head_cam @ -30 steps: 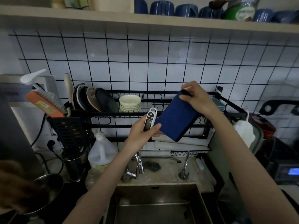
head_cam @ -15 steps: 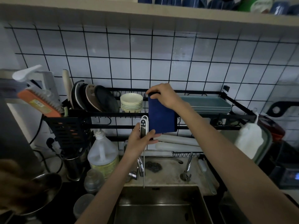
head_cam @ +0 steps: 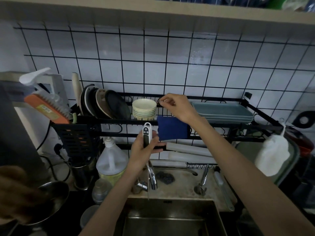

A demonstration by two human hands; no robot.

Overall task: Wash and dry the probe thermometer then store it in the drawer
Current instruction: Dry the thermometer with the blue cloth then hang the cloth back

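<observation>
White thermometer (head_cam: 147,135) stands upright, gripped between left hand (head_cam: 144,153) fingers.

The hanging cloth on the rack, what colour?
Dark blue cloth, plain; head view.

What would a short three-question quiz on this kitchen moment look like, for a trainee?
1. True or false: the left hand grips the thermometer with its thin probe pointing down over the sink.
2. What is the right hand doing? A) turning the tap B) pinching the loop of the blue cloth at the dish rack C) lifting a bowl
3. Fill in: the stack of pale bowls stands on the rack to the ____ of the blue cloth, as the camera sees it.

Key: 1 true; 2 B; 3 left.
</observation>
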